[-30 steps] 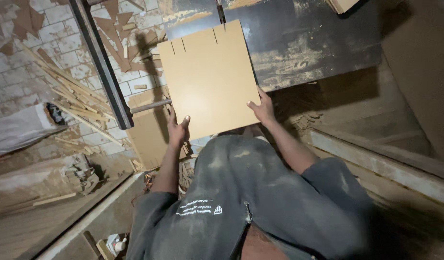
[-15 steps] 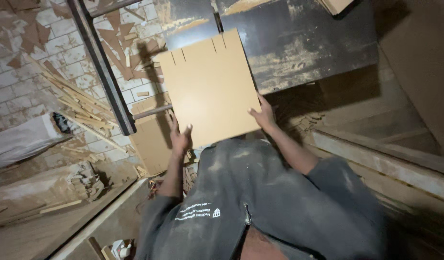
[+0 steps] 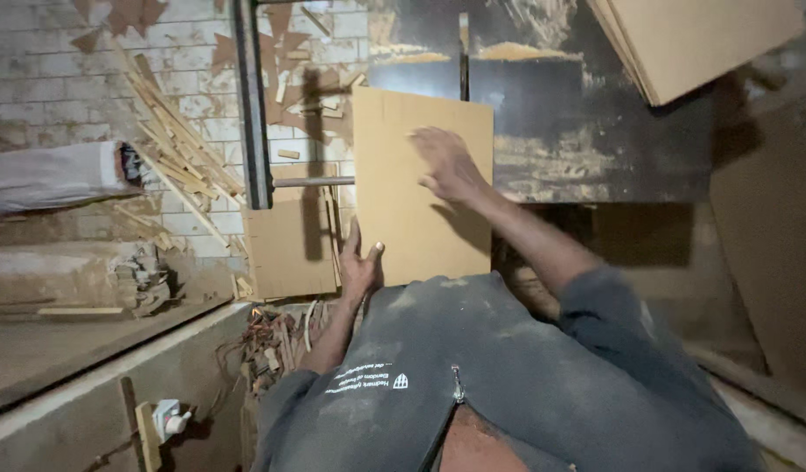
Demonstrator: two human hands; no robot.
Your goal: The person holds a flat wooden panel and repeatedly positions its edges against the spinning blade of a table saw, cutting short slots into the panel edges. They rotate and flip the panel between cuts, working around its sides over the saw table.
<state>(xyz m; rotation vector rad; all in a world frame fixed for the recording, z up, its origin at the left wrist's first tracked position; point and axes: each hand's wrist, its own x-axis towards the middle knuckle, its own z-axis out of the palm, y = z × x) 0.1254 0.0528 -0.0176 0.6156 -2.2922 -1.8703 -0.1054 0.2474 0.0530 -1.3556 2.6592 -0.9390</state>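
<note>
While the left hand (image 3: 361, 267) grips its near edge, the cardboard sheet (image 3: 420, 188) runs lengthwise away; right hand (image 3: 446, 164) lies open on it.

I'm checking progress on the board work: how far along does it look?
Done: offcut strips litter the floor and a cut board leans below the table. In hand: the left hand grips the tan board at its edge, and the right hand lies flat on it at the dark machine table. Left: stacked boards wait top right.

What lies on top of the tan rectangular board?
The right hand lies flat on the tan rectangular board; the left hand grips its lower left edge. The surface beneath the board is hidden.
</note>
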